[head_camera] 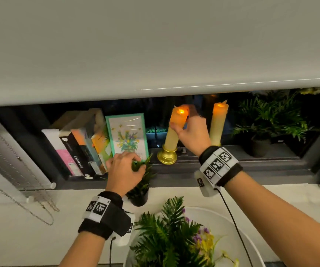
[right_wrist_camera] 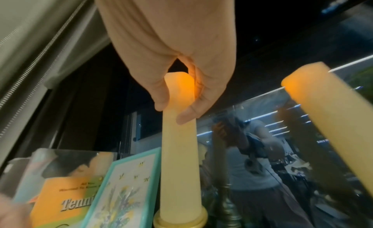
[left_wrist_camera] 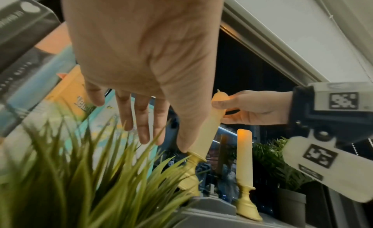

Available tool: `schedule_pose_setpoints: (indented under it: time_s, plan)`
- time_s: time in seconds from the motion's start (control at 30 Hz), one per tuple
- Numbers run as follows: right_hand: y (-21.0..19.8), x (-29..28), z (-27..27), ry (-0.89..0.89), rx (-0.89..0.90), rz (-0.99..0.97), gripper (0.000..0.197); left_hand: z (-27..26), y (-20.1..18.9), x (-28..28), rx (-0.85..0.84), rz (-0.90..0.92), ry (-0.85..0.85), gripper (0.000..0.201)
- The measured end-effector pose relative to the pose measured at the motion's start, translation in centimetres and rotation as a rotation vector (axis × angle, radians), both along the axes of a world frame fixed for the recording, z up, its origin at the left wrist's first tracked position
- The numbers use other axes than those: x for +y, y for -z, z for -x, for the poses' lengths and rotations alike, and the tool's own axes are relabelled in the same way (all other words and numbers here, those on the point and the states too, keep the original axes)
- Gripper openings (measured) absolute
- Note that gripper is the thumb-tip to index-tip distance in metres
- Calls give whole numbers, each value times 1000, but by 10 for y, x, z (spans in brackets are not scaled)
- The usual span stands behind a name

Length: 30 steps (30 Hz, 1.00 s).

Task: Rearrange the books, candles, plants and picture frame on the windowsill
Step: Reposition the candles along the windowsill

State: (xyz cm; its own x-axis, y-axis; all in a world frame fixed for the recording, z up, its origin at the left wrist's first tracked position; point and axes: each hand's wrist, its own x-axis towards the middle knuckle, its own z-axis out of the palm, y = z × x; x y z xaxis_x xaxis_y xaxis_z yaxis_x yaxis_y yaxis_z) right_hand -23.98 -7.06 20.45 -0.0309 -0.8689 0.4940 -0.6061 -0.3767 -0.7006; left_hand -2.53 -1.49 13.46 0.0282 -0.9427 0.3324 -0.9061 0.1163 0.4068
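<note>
While the right hand (head_camera: 191, 133) pinches the near candle (head_camera: 174, 132) close under its glowing tip, thumb on one side and fingers on the other, that candle leans left of upright at the centre of the head view, with its gold holder (head_camera: 167, 155) on the dark windowsill (head_camera: 232, 166). The right wrist view shows the same grip, the fingertips (right_wrist_camera: 186, 115) wrapped round the lit top. Just right of the hand stands the second candle (head_camera: 217, 124), upright and also glowing, apart from the first.

Lower and left of centre, the left hand (head_camera: 125, 170) is over the leaves of the small grass plant (head_camera: 141, 182), whose dark pot sits at the sill's front edge. In the left wrist view its fingers (left_wrist_camera: 141, 119) are straight and spread above the blades, closed on nothing; whether they touch the leaves cannot be told.

Directly behind that hand, the teal picture frame (head_camera: 127, 135) with a flower print stands leaning against the row of books (head_camera: 78, 149), which fill the left middle of the frame and tilt left. At the far right of the sill sits a leafy fern plant (head_camera: 270, 120) in a dark pot.

At the bottom centre, a fern with purple and yellow flowers (head_camera: 172, 234) rises from a white round table (head_camera: 232, 228). A pale roller blind (head_camera: 155, 45) covers the upper half of the picture.
</note>
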Motion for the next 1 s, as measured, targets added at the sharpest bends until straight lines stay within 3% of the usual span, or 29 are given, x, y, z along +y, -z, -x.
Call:
schedule_pose_setpoints:
  time_s: [0.17, 0.37, 0.57, 0.73, 1.0]
  plan:
    - [12, -38, -26, 1, 49, -54, 50, -13, 13, 0, -81, -75, 37, 28]
    - [15, -64, -42, 20, 175, -135, 48, -23, 22, -10, -82, -87, 63, 19]
    - [22, -74, -50, 25, 253, -186, 57, -27, 27, -18, -17, -65, 103, 12]
    - [20, -76, -54, 2, 253, -185, 65, -27, 27, -22, -2, -48, 90, 15]
    - [38, -68, -64, -8, 132, -219, 62, -30, 19, -31, -150, -63, 138, 19]
